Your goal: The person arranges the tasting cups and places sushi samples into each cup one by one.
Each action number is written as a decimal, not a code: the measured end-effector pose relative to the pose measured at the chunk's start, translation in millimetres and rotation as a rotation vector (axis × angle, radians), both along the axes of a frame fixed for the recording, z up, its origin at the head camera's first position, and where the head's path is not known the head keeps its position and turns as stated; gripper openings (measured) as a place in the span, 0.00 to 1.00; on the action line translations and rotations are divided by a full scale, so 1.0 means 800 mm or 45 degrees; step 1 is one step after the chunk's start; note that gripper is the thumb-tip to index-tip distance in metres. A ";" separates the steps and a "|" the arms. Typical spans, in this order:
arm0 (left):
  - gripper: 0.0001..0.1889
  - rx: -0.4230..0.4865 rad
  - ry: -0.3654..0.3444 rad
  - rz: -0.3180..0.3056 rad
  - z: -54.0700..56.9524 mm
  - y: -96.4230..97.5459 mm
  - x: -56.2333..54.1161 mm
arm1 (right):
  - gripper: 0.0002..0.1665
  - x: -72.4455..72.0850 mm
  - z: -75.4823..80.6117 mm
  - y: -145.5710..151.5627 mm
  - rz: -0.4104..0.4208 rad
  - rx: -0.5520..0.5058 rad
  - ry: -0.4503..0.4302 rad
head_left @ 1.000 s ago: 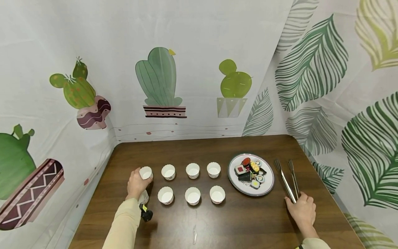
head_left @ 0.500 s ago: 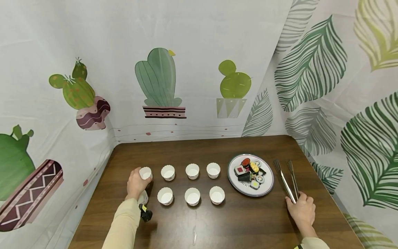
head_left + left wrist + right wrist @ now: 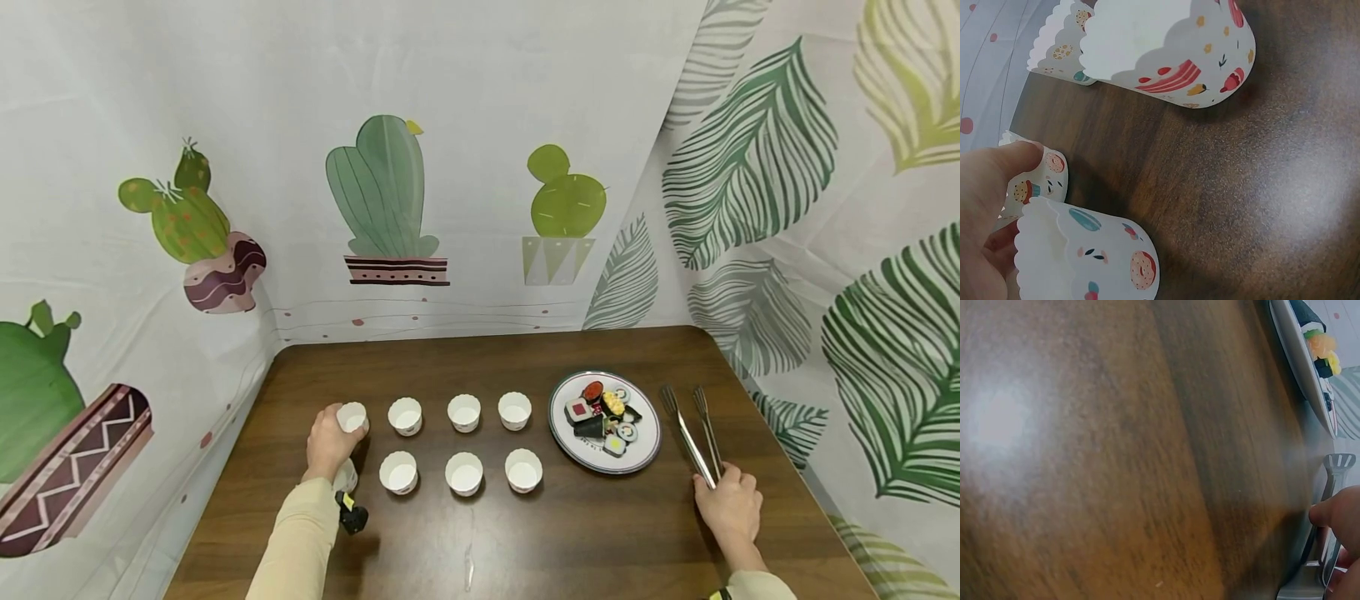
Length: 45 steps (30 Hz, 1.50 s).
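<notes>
At the far left of the table, my left hand [image 3: 330, 446] grips the back-row paper baking cup [image 3: 352, 417] with thumb and fingers. The left wrist view shows the thumb at the rim of this white cup [image 3: 1044, 181], which is printed with sweets. Just in front of it, the near-left cup [image 3: 347, 477] is partly hidden by my hand and wrist. On the right side, my right hand [image 3: 731, 508] holds the handle end of metal tongs [image 3: 693, 442]. The two tong heads lie apart, pointing to the back. In the right wrist view, the thumb presses on the tongs [image 3: 1330, 550].
More white cups stand in two rows, such as a back cup [image 3: 464, 413] and a front cup [image 3: 523, 471]. A round plate [image 3: 581, 454] with several sushi pieces [image 3: 613, 402] sits between cups and tongs. Patterned cloth hangs behind the wooden table [image 3: 585, 542].
My right thumb has shifted very slightly to the right on the tongs. My left hand, the cups and the plate stay in place.
</notes>
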<state>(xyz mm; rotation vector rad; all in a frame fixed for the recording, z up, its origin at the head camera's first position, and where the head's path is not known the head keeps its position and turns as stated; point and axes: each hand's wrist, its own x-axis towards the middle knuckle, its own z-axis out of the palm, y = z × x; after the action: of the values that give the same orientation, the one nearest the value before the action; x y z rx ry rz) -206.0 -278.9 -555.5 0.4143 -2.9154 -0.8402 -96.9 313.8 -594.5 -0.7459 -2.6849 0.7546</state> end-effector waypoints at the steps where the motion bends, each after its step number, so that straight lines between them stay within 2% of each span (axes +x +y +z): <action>1: 0.36 0.001 -0.002 0.000 0.000 0.000 0.000 | 0.29 0.000 0.001 0.001 0.002 -0.003 -0.008; 13: 0.35 0.016 -0.010 0.003 0.001 0.000 -0.001 | 0.29 -0.004 0.015 0.004 -0.009 -0.019 -0.170; 20: 0.35 0.019 0.001 -0.005 0.003 0.000 -0.001 | 0.27 -0.001 0.014 0.003 -0.012 0.041 -0.137; 28: 0.35 0.016 -0.015 -0.009 0.003 -0.001 -0.002 | 0.31 0.001 0.015 0.004 -0.006 0.072 -0.113; 36: 0.35 0.029 -0.018 -0.005 0.002 -0.002 -0.001 | 0.31 0.002 0.017 0.011 0.026 0.099 -0.114; 45: 0.34 0.022 0.013 -0.014 0.000 -0.001 0.000 | 0.30 0.005 0.022 0.022 0.052 0.137 -0.103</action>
<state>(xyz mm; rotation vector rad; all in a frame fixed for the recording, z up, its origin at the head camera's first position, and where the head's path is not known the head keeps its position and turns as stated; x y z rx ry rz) -206.3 -279.8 -555.6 0.3943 -2.9055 -0.8673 -93.2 331.1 -576.7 -0.7116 -2.7958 0.5961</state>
